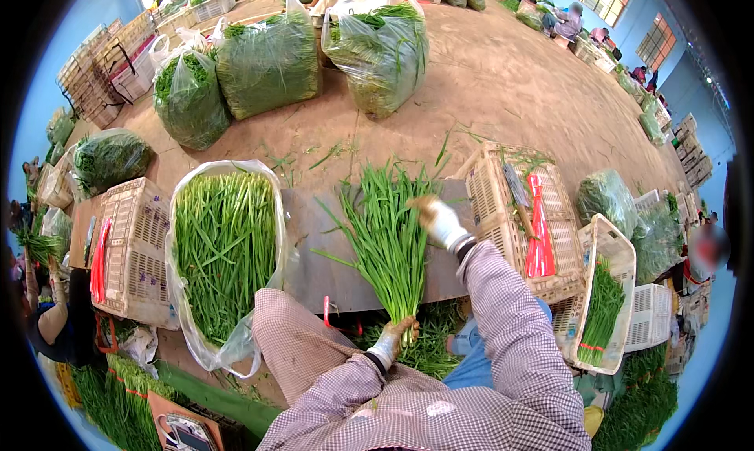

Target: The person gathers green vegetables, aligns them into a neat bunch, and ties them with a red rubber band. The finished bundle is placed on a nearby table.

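Observation:
My left hand [390, 340], in a soiled white glove, grips the pale stem ends of a bunch of long green leaves [392, 239], which look like garlic chives. The leaves fan out across a flat grey board [321, 274] in front of my knees. At the right edge of the leaves is my gloved right hand [437, 220]; its fingers are blurred, so their closure is unclear. To the left of the board stands a bag-lined container [281, 215] packed with upright green stalks [227, 250].
On an upturned plastic crate [495, 233] at right lie a knife [516, 186] and red ties [539, 239]. Beyond it, a crate [625, 309] holds tied greens. Full plastic bags [377, 68] stand ahead. Another person's arm [56, 309] is at far left.

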Available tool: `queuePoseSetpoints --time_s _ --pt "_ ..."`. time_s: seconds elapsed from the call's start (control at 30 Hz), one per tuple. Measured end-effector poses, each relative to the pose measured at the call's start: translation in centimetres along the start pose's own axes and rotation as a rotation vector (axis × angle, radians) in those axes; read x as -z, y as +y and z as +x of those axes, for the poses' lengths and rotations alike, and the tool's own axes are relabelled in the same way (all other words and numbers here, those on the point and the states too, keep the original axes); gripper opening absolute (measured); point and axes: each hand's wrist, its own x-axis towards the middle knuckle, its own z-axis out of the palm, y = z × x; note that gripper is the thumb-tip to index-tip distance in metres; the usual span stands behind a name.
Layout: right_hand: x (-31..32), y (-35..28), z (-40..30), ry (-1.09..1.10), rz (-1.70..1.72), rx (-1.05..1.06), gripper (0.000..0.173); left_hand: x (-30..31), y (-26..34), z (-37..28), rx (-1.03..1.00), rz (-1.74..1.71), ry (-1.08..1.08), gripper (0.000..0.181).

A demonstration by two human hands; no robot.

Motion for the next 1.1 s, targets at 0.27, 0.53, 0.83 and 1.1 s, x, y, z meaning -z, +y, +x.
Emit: queuePoseSetpoints --time_s 0.27,0.53,0.83,1.1 --pt "0.2 -4.9 -1.5 -0.422 -0.809 0.306 0.010 0.5 0.1 0.0 -0.016 0.000 0.024 0.027" --pt "4.5 -7.4 5.8 0.225 -0.462 -0.163 0.021 0.3 0.9 -0.3 -0.041 0.025 0.086 0.022" --pt "-0.5 -2.7 0.0 0.122 -0.511 -0.033 0.016 0.1 0.2 -0.2 -0.042 0.015 0.037 0.020" --pt "2.9 -4.1 -4.8 0.134 -0.399 -0.341 0.044 0.2 0.0 0.1 0.011 -0.102 -0.064 0.032"
